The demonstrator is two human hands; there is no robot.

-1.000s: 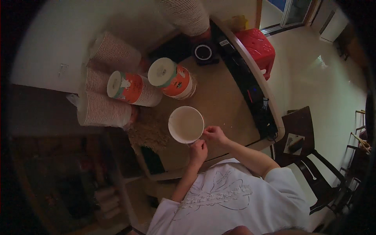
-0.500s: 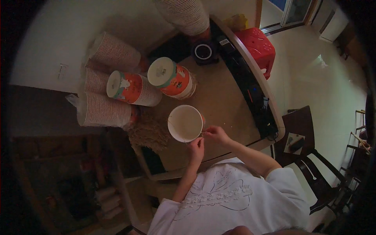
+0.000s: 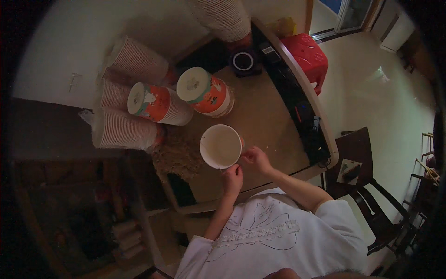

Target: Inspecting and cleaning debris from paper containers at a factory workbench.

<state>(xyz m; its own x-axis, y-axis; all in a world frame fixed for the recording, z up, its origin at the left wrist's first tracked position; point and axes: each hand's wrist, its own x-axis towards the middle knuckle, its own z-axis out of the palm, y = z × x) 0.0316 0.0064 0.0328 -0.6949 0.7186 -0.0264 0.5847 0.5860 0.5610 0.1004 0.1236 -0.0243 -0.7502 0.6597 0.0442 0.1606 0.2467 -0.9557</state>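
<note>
A white paper bucket (image 3: 220, 146) stands mouth up on the tabletop, its inside bare and pale, a strip of orange showing on its right side. My left hand (image 3: 232, 179) is closed in a pinch at the near rim. Just right of it, my right hand (image 3: 257, 160) is also closed, thumb and fingers pressed together beside the bucket's wall. Whatever the fingertips hold is too thin and dim to name. Left of the bucket lies a brown bundle of fine strands (image 3: 176, 156). Two lidded orange-and-white buckets, one at the back (image 3: 204, 93) and one further left (image 3: 151, 102), stand beyond.
Several tall stacks of white paper buckets (image 3: 123, 130) line the table's left side, with another stack (image 3: 225, 21) at the far end. A dark round device (image 3: 243, 61) sits near it. A red stool (image 3: 306, 58) and a dark chair (image 3: 378, 209) stand to the right.
My right hand has drawn slightly right, widening the gap from my left hand. The left hand and the bucket have stayed nearly in place.
</note>
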